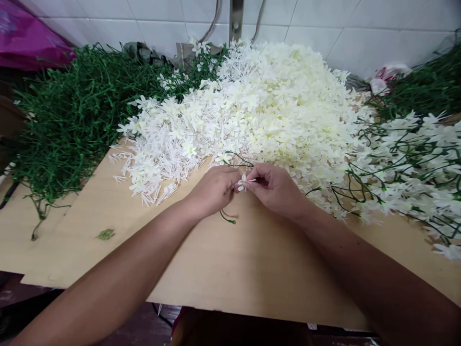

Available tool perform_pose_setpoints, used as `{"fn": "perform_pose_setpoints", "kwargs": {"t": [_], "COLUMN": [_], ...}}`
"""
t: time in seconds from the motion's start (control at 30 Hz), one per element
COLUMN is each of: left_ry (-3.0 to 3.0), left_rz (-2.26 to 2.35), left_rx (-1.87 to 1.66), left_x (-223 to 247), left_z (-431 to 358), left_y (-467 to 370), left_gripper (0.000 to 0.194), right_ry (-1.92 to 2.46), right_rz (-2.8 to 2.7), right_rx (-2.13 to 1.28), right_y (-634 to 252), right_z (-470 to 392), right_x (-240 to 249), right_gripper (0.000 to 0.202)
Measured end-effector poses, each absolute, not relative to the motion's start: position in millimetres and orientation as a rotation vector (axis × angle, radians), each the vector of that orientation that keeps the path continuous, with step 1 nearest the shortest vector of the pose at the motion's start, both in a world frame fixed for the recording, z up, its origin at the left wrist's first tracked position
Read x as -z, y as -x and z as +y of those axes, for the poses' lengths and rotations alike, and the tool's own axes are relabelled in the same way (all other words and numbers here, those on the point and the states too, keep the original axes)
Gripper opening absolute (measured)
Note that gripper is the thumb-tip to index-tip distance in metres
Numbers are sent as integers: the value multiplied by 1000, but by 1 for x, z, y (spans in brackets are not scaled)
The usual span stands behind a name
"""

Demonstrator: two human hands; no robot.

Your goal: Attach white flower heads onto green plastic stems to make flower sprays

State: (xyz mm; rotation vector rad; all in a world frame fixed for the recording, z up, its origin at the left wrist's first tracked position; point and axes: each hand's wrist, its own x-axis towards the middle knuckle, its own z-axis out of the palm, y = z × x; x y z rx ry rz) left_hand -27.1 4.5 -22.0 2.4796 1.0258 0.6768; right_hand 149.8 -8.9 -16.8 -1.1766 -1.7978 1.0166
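Observation:
My left hand (216, 188) and my right hand (275, 188) meet above the tabletop, their fingertips close together. Closed round a green artificial flower stem (228, 219), my left hand leaves one end poking out below it and a curved branch above. The thumb and forefinger of my right hand pinch a small white artificial flower (242, 182), whose petals show between the two hands. Where flower and stem meet is hidden by my fingers. Just beyond both hands lies a large heap of loose white flowers (288, 101).
Green stems (75, 110) are piled at the left. White flowers on green stems (414, 168) spread across the right, with more bare stems (428, 84) behind them. A green scrap (105, 234) lies on the brown board (201, 269). White tiles (331, 29) rise behind.

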Motion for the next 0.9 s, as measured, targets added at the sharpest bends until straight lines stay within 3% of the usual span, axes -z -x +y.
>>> {"fn": "perform_pose_setpoints", "kwargs": {"t": [0.37, 0.77, 0.9], "left_ry": [-2481, -2416, -2279], "left_rz": [994, 1039, 1050], "left_rx": [-692, -687, -672], "left_x": [23, 24, 21], "left_z": [6, 5, 5], "left_y": [24, 23, 24], "left_gripper": [27, 30, 27], "right_ry": [1153, 1138, 1106], "right_rz": [-1864, -1970, -1853], "right_rx": [-1051, -858, -983], "right_y": [-157, -153, -153], "right_z": [1, -5, -4], "right_x": [19, 18, 20], "right_gripper": [10, 13, 10]}}
